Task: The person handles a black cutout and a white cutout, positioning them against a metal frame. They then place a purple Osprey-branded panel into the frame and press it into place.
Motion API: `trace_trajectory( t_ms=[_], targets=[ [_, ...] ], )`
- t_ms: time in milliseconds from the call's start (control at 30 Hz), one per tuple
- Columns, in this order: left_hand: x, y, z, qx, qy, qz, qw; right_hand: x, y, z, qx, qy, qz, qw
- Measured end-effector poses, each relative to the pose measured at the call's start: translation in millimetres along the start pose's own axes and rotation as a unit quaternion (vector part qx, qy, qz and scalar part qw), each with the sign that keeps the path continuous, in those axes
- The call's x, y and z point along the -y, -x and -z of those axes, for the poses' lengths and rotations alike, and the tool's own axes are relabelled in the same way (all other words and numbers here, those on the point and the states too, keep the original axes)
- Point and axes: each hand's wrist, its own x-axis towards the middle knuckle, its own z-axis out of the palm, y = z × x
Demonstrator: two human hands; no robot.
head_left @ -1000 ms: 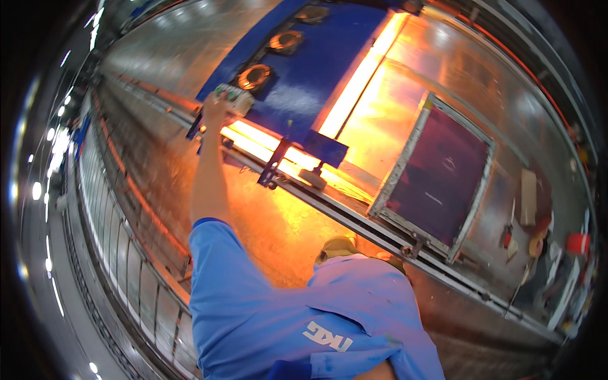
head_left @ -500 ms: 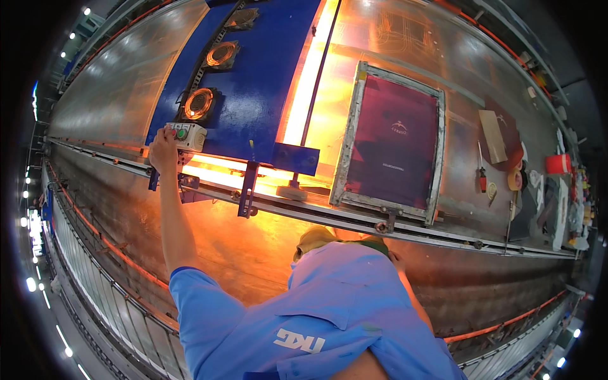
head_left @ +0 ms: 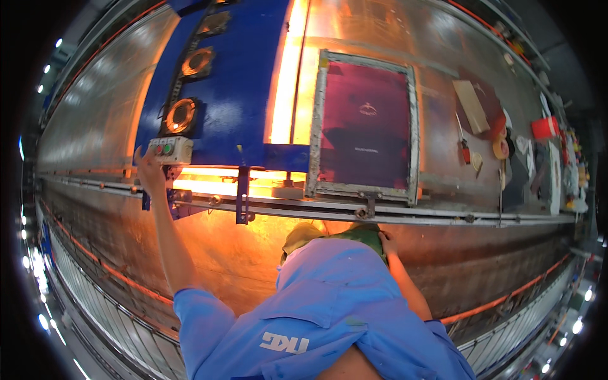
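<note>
Two hands: left hand [head_left: 149, 172] touches control box [head_left: 169, 150], grip unclear; right hand [head_left: 387, 242] grasping green cloth [head_left: 354, 233].

Blue dryer housing [head_left: 247, 95]; maroon screen [head_left: 366, 126], grey frame; light-blue shirt [head_left: 329, 310]; red cup [head_left: 543, 128].

My left hand [head_left: 150, 170] reaches out to the control box [head_left: 169, 150], touching its left edge. The box sits at the near left corner of the heater unit [head_left: 237, 95], which lies over the table [head_left: 95, 114]. Just right of the unit lies the screen frame [head_left: 366, 126], its near edge against the rail [head_left: 411, 215] that runs left to right in front of both. Right of the frame lie tape rolls [head_left: 501, 147] and a cup [head_left: 544, 128]. My right hand [head_left: 386, 244] rests below the rail.
</note>
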Motion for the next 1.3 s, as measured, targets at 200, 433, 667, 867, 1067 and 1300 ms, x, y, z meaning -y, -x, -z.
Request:
trace_trajectory(
  t_ms=[200, 433, 667, 867, 1067, 1300],
  targets=[
    [-73, 132, -16, -0.157, 0.114, -0.021, 0.981, 26, 37, 42, 0.101, -0.043, 0.007, 0.994],
    [-245, 330, -80, 0.19, 0.26, -0.233, 0.918, 154, 59, 126, 0.248, 0.224, 0.085, 0.939],
    [-322, 366, -145, 0.385, 0.161, -0.308, 0.855, 276, 9, 132, 0.239, 0.06, 0.242, 0.938],
    [-334, 344, -176, 0.37, 0.124, -0.278, 0.878, 280, -47, 101, 0.184, 0.108, 0.39, 0.896],
    [-326, 361, -176, 0.368, 0.122, -0.244, 0.889, 263, -52, 90, 0.16, 0.106, 0.409, 0.892],
    [-320, 354, -208, 0.403, 0.055, -0.293, 0.865, 270, -80, 59, 0.027, 0.234, 0.489, 0.84]
  ],
)
